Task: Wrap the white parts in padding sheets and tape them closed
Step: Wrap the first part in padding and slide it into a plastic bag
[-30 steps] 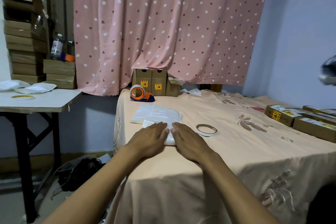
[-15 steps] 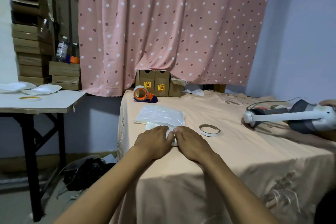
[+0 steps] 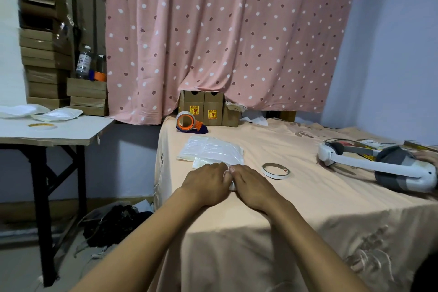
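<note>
Just two bare arms, really. The left forearm (image 3: pixel 142 244) comes in from about 7 o'clock and the right forearm (image 3: pixel 308 244) from 5 o'clock, both uncovered right to the frame edge. The left hand (image 3: pixel 206 185) and right hand (image 3: pixel 253 189) are bare too, with a short nail showing at the right one's 11 o'clock tip.

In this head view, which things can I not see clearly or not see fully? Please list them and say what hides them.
- White part: head view, nearly all covered by the left hand and right hand.
- Grip: the fingertips point away, so I cannot tell pinching from pressing.
- Yellow labels on the boxes: too small to read.
- Another person's hand on the headset: cut off by the right edge.
</note>
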